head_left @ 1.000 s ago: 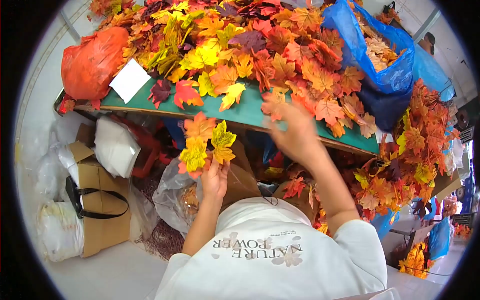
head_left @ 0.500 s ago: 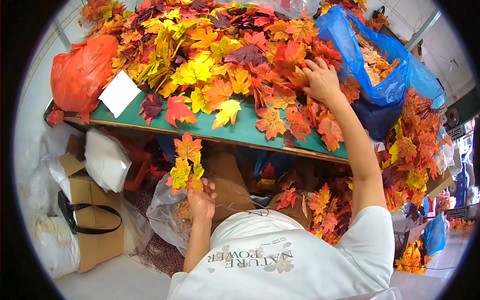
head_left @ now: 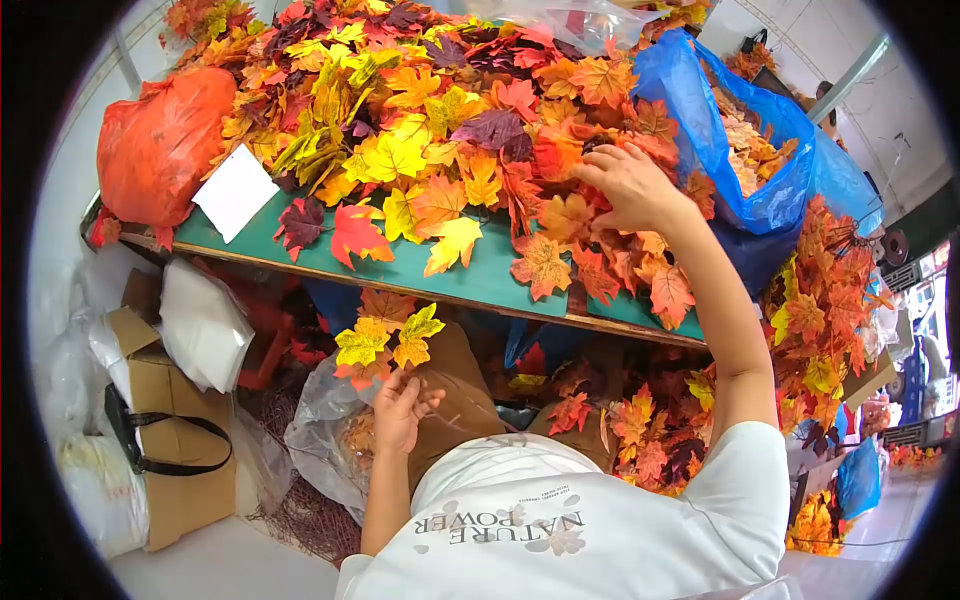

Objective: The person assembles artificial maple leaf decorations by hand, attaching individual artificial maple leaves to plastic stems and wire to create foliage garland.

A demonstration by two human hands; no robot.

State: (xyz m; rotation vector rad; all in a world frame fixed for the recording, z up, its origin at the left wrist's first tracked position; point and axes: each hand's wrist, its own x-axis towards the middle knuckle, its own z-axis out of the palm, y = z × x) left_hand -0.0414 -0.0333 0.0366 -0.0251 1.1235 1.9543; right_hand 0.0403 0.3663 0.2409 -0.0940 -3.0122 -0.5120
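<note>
Left hand (head_left: 398,412) pinches maple-leaf sprig (head_left: 366,343), now fanned wider.
Right hand (head_left: 637,192) over leaf pile (head_left: 400,150) beside blue bag (head_left: 735,195); I can't tell its grip.

There are two hands: the left hand (head_left: 397,408) and the right hand (head_left: 637,192). One spray (head_left: 362,341) at the left hand's fingers has at least four leaves. One green surface (head_left: 400,265) bears one red bag (head_left: 160,148) by its left edge, one white card (head_left: 236,193) near its front left corner and one open blue bag (head_left: 690,105) by its right edge. The heaped leaves (head_left: 390,155) overlap too much to count.
</note>
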